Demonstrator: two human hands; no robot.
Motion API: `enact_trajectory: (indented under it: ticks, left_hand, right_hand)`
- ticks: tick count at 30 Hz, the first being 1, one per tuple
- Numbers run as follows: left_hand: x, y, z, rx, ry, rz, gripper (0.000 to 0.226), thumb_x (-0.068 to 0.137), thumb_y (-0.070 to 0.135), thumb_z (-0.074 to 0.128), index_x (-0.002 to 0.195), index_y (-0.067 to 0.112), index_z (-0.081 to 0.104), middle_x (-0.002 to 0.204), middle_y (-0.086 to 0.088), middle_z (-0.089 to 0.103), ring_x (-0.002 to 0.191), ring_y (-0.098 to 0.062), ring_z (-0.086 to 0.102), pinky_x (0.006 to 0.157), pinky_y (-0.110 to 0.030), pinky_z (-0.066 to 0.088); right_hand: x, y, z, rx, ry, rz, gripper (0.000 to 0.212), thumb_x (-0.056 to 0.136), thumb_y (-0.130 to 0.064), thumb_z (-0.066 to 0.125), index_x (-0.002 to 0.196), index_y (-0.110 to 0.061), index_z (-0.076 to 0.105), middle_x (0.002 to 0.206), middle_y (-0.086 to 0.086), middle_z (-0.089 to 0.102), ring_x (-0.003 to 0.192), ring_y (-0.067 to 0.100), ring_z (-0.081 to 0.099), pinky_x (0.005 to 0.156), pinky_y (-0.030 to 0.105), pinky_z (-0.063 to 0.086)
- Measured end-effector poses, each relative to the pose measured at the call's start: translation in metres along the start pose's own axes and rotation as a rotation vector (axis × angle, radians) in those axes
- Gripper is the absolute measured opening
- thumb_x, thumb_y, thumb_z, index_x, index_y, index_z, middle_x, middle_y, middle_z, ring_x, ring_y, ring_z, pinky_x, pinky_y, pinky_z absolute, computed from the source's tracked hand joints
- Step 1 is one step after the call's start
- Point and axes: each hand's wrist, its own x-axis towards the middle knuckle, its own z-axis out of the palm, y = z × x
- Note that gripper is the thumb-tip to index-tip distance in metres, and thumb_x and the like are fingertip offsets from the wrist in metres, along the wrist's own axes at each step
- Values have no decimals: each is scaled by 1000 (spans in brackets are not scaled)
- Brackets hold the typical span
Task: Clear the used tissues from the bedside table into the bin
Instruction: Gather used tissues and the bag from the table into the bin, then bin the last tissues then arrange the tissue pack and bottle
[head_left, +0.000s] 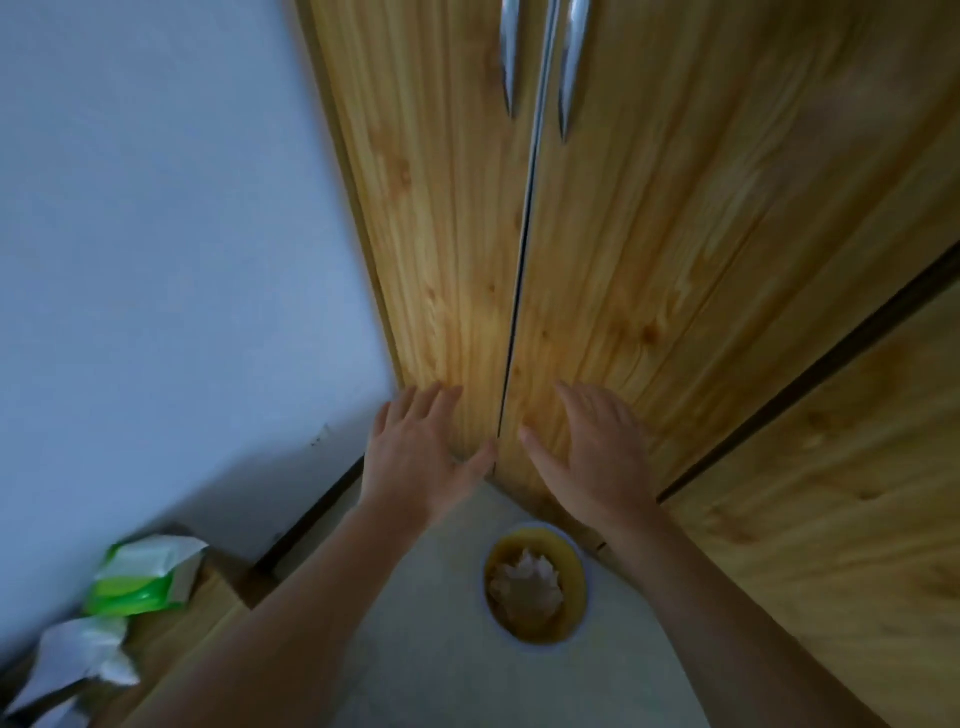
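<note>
**Both hands empty over the bin, tissues left on the surface**

One yellow bin (574, 577) stands on the floor (415, 623), close to the foot of the wardrobe (649, 234). A crumpled wad of tissue (527, 587) lies inside it; how many pieces make it up is not clear. One green pack (140, 577) sits at the far edge of the surface (171, 639), against the wall (156, 234). One white crumpled tissue (78, 654) lies near the surface's left edge, nearer than the pack. A second white scrap (57, 719) shows at the near left corner, too blurred to tell. The wardrobe has two doors and two metal handles (510, 57).

A strip of open floor runs between the surface's right edge and the bin.

The left hand (421, 457) and right hand (597, 457) reach forward beyond the bin, apart from each other, fingers straight and spread, palms down. Neither holds anything. Whether they touch the wardrobe doors cannot be told.
</note>
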Motion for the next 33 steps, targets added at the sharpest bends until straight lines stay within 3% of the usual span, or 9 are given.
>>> enact_trajectory:
  ticks: [7, 18, 24, 33]
  left_hand:
    - [-51, -43, -109, 72, 84, -137, 87, 82, 83, 20, 153, 33, 30, 159, 4, 35, 150, -23, 20, 122, -46, 12]
    - [-186, -172, -257, 212, 126, -444, 90, 80, 81, 16, 155, 32, 24, 159, 3, 34, 150, -24, 19, 122, -47, 16]
    - [-250, -211, -296, 213, 166, -511, 87, 82, 80, 20, 155, 32, 21, 161, 3, 31, 151, -25, 16, 123, -47, 13]
    - [-328, -267, -319, 270, 272, -703, 88, 82, 78, 21, 154, 29, 24, 158, 0, 36, 149, -27, 22, 120, -48, 19]
  right_hand:
    - [-9, -100, -69, -6, 13, -156, 84, 86, -81, 26, 154, -32, 28, 159, 3, 35, 149, 26, 23, 120, 48, 21]
    - [-62, -298, -89, 15, -12, -527, 82, 87, -77, 30, 153, -28, 33, 156, 7, 39, 149, 29, 26, 120, 48, 25]
    - [-99, -393, -77, 45, -57, -642, 84, 87, -80, 24, 154, -31, 29, 161, 4, 35, 151, 26, 23, 122, 49, 23]
    - [-127, -482, -48, 101, -58, -803, 77, 89, -73, 34, 149, -25, 41, 153, 8, 45, 145, 28, 34, 115, 49, 32]
